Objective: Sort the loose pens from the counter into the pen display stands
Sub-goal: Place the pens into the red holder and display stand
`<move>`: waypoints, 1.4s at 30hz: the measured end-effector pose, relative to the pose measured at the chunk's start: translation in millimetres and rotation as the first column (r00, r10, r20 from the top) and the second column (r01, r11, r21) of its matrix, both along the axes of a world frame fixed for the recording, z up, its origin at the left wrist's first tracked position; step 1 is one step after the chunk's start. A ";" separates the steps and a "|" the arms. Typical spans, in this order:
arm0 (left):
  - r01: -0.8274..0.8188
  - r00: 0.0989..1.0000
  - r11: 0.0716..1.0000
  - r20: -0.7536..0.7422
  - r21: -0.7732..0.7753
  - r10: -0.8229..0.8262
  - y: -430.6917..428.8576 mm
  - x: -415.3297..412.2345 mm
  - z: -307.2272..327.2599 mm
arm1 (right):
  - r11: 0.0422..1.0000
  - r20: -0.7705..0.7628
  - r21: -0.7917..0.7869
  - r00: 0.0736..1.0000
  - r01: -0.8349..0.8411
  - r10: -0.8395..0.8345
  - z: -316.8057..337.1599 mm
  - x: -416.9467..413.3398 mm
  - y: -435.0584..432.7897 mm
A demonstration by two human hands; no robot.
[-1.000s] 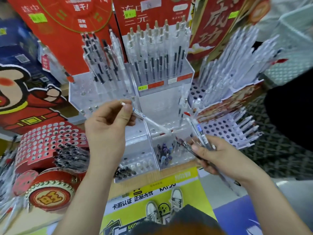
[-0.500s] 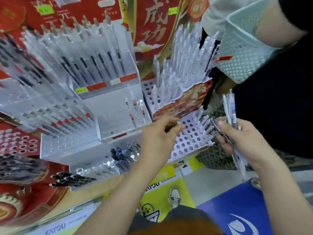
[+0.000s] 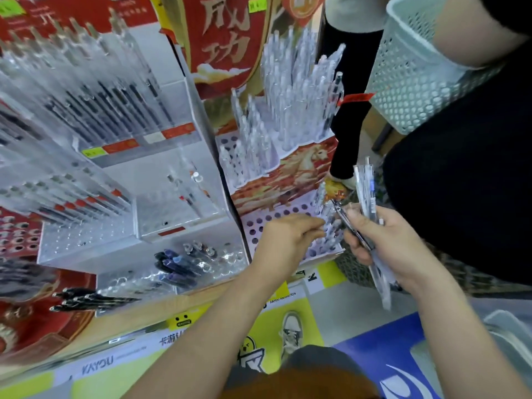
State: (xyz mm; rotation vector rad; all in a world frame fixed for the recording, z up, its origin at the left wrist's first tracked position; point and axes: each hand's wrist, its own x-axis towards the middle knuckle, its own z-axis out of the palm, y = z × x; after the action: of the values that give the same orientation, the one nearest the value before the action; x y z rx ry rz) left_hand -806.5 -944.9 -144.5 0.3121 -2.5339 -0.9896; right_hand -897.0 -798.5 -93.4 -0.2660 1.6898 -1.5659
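My right hand [image 3: 388, 243] grips a bundle of loose pens [image 3: 367, 194], clear ones sticking up and a dark one pointing left. My left hand [image 3: 283, 243] reaches over the lower tier of the white perforated pen stand [image 3: 260, 223], fingertips at a clear pen [image 3: 326, 216] standing among the pens at that tier's right end. Whether the fingers pinch that pen is hidden by blur. The stand's upper tier [image 3: 288, 110] is packed with clear pens. A clear acrylic stand [image 3: 138, 156] with rows of pens fills the left.
Another person in black [image 3: 460, 168] stands close on the right holding a white mesh basket [image 3: 417, 70]. Red signboards [image 3: 227, 38] rise behind the stands. Dark pens [image 3: 92, 299] lie in a low tray at the left. A wooden shelf edge [image 3: 172, 303] runs below.
The view has swung right. My left hand carried its clear pen from the acrylic stand across to the perforated stand's lower tier. My right hand kept its bundle and stayed near the stand's right end.
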 end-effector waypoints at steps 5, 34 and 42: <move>0.189 0.982 0.969 0.056 -0.158 -0.183 1.8 -16.1 0.8 | 0.997 0.025 -0.077 0.999 -0.026 0.028 0.5 -3.3 -0.9; -0.289 0.835 0.537 -0.066 0.793 0.547 -82.3 157.9 114.4 | 0.626 0.030 -0.067 0.625 -0.777 0.780 33.2 103.7 -103.8; -0.407 0.626 0.480 -0.146 0.777 0.766 -116.6 195.7 129.8 | 0.763 0.119 -0.127 0.754 -0.634 0.646 31.0 129.1 -127.1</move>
State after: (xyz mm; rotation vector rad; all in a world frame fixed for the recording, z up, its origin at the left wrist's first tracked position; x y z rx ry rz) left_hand -610.8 -1061.5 -14.6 0.9803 -1.2951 -1.4169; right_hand -767.9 -925.7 -62.4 -0.6727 1.2202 -1.0907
